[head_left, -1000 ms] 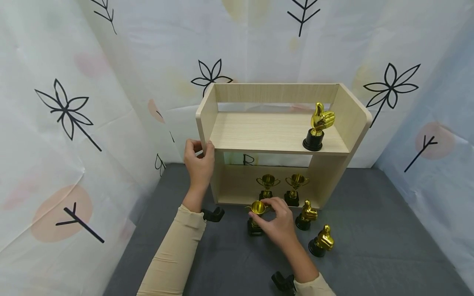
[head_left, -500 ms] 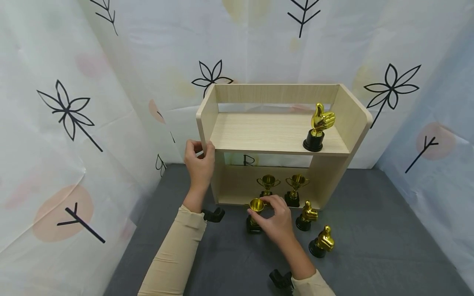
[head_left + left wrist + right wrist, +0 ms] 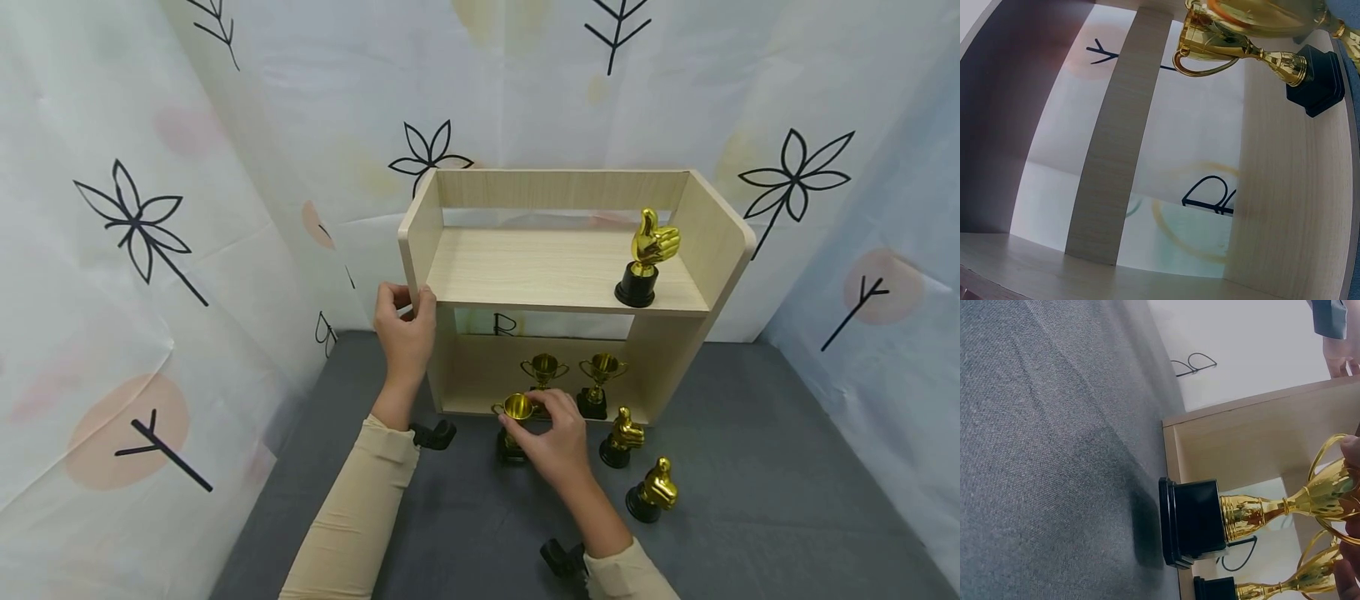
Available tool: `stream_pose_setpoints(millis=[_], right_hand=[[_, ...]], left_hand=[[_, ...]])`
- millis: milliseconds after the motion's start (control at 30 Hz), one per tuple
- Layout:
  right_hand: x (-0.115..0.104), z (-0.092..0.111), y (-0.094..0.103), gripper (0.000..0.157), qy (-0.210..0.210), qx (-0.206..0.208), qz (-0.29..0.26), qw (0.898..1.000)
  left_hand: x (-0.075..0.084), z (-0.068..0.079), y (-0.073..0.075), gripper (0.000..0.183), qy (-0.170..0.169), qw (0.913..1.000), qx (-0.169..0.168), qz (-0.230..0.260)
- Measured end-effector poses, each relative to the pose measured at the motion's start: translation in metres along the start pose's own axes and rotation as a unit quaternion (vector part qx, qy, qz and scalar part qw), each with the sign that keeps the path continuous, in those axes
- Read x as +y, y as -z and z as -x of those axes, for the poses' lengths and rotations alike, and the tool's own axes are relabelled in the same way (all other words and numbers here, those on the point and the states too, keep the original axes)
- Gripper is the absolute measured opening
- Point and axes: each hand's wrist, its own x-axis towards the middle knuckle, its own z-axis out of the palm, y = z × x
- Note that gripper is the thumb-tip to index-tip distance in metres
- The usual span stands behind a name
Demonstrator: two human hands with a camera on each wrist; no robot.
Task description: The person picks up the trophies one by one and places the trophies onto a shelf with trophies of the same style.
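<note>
My right hand [image 3: 557,437] pinches a gold trophy cup [image 3: 517,407] by its bowl between thumb and fingers. In the right wrist view its black base [image 3: 1192,522] hangs a little off the grey cloth, with a shadow beside it. It is just in front of the lower shelf of a pale wooden two-tier rack [image 3: 570,175]. My left hand [image 3: 405,333] grips the rack's left side panel at the upper shelf's height. Two similar trophy cups, a left one [image 3: 544,367] and a right one [image 3: 600,379], stand upright on the lower shelf.
On the upper shelf at the right stands a gold thumbs-up trophy [image 3: 643,258]. Two more thumbs-up trophies, a rear one [image 3: 622,437] and a front one [image 3: 652,490], are on the grey cloth [image 3: 750,483] right of my right hand. Patterned white fabric [image 3: 300,108] hangs behind.
My right hand has moved the held trophy cup slightly left and forward, closer to the lower shelf. The left hand keeps its grip on the side panel.
</note>
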Motion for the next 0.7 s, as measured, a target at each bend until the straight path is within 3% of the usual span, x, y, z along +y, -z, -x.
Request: stream_pose_setpoints(millis=[700], right_hand=[[0.001, -0.008, -0.017, 0.045, 0.006, 0.026, -0.01, 1.0]], left_hand=[[0.0, 0.0, -0.001, 0.021, 0.0, 1.0, 0.008, -0.003]])
